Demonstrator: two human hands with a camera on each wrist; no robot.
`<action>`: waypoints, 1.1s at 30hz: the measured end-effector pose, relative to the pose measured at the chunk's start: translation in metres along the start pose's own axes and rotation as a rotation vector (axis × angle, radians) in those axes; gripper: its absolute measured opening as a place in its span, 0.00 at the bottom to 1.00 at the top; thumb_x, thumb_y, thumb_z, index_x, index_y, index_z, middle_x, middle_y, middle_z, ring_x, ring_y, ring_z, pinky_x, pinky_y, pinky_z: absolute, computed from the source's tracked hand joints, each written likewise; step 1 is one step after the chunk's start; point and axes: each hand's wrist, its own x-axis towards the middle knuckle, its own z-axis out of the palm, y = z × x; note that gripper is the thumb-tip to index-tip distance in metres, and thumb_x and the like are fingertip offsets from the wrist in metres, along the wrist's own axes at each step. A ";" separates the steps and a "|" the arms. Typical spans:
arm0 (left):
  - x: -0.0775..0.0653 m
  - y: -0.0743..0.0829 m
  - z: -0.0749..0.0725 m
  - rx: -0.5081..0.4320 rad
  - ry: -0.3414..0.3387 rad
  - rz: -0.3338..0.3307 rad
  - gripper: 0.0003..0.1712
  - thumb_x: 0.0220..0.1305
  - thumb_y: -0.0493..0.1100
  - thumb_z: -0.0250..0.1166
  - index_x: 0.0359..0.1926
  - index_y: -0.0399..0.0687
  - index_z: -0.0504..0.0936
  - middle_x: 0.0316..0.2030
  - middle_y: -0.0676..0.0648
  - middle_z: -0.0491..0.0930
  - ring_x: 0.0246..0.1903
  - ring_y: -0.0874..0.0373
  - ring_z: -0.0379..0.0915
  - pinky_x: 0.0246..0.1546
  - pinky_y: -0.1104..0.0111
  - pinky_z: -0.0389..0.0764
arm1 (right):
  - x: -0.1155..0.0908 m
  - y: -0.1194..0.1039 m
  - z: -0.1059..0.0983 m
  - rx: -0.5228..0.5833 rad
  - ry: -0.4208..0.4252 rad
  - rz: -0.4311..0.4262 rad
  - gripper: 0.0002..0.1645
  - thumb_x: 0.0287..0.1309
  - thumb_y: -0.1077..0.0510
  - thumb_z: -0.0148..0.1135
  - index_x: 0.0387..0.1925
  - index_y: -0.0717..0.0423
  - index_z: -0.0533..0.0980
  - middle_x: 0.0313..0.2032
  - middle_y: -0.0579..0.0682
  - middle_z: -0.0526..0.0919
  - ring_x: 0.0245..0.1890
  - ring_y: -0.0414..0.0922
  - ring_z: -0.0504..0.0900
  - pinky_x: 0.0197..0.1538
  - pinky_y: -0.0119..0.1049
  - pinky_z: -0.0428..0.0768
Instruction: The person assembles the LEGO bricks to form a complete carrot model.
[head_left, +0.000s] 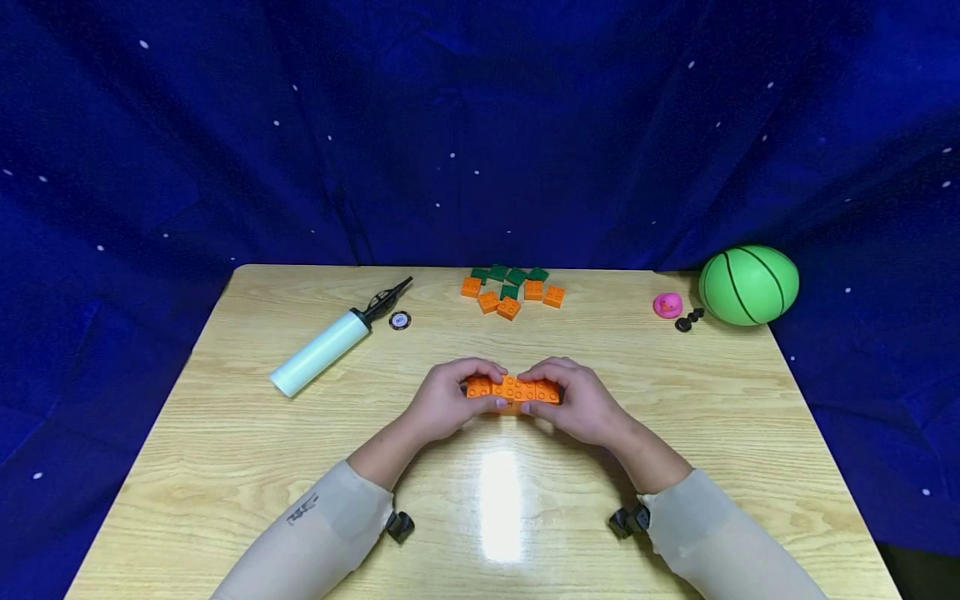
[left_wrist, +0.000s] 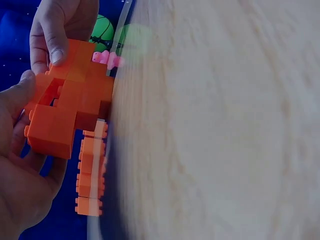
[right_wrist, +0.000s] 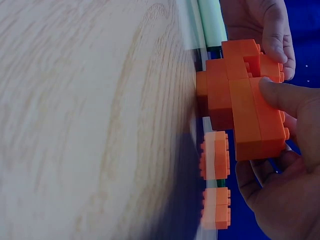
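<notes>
A stepped assembly of orange toy building bricks [head_left: 517, 387] is held just over the middle of the table. On its left end is my left hand [head_left: 452, 402], thumb on the near side and fingers on the far side. My right hand [head_left: 581, 403] grips the right end the same way. The left wrist view shows the orange assembly [left_wrist: 82, 97] wider at the top and narrowing in steps toward the tabletop, with a gap in its upper layer. In the right wrist view the assembly's lowest brick [right_wrist: 201, 95] is at or close to the wood; contact cannot be told.
Loose orange bricks [head_left: 508, 308] and green bricks [head_left: 516, 276] lie at the table's back edge. At left are a hand pump [head_left: 322, 352] and a poker chip [head_left: 400, 320]. At right are a pink duck [head_left: 667, 305], a small black object [head_left: 684, 323] and a green ball [head_left: 750, 285].
</notes>
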 end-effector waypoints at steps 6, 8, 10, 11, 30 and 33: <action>-0.001 -0.002 0.000 -0.051 0.020 0.015 0.12 0.58 0.46 0.80 0.42 0.59 0.87 0.51 0.60 0.86 0.58 0.61 0.79 0.60 0.58 0.78 | 0.000 0.000 0.001 0.002 0.009 -0.011 0.20 0.58 0.55 0.79 0.52 0.46 0.85 0.50 0.41 0.84 0.51 0.42 0.80 0.54 0.43 0.80; -0.001 -0.003 0.000 -0.057 0.021 0.016 0.13 0.58 0.46 0.80 0.42 0.59 0.87 0.52 0.60 0.86 0.58 0.60 0.79 0.60 0.57 0.78 | 0.000 0.001 0.001 0.000 0.012 -0.013 0.20 0.58 0.55 0.79 0.52 0.46 0.85 0.51 0.42 0.84 0.52 0.42 0.80 0.55 0.44 0.80; -0.001 -0.004 0.000 -0.052 0.016 0.005 0.13 0.57 0.46 0.81 0.42 0.59 0.87 0.51 0.60 0.86 0.58 0.61 0.79 0.61 0.59 0.78 | -0.001 0.001 0.001 -0.001 0.011 -0.013 0.20 0.58 0.55 0.79 0.52 0.47 0.85 0.51 0.42 0.84 0.52 0.42 0.80 0.56 0.44 0.80; -0.001 -0.005 0.000 -0.044 0.012 -0.001 0.13 0.57 0.46 0.81 0.41 0.59 0.87 0.51 0.60 0.86 0.58 0.61 0.79 0.61 0.59 0.77 | -0.001 0.001 0.001 -0.002 0.010 -0.013 0.20 0.58 0.55 0.79 0.52 0.47 0.85 0.51 0.42 0.84 0.53 0.42 0.80 0.56 0.45 0.80; -0.002 -0.005 0.001 0.040 -0.018 -0.060 0.12 0.61 0.43 0.78 0.42 0.59 0.84 0.52 0.60 0.85 0.57 0.60 0.78 0.60 0.59 0.77 | -0.001 0.002 0.001 0.003 0.007 -0.014 0.21 0.58 0.54 0.79 0.52 0.46 0.85 0.51 0.41 0.84 0.53 0.42 0.80 0.57 0.45 0.79; -0.001 -0.004 0.002 0.042 -0.013 -0.081 0.12 0.61 0.44 0.78 0.42 0.60 0.84 0.51 0.60 0.85 0.57 0.60 0.78 0.60 0.58 0.77 | 0.000 0.002 0.001 0.004 0.009 -0.015 0.20 0.58 0.54 0.79 0.52 0.46 0.85 0.51 0.41 0.84 0.53 0.43 0.80 0.57 0.46 0.79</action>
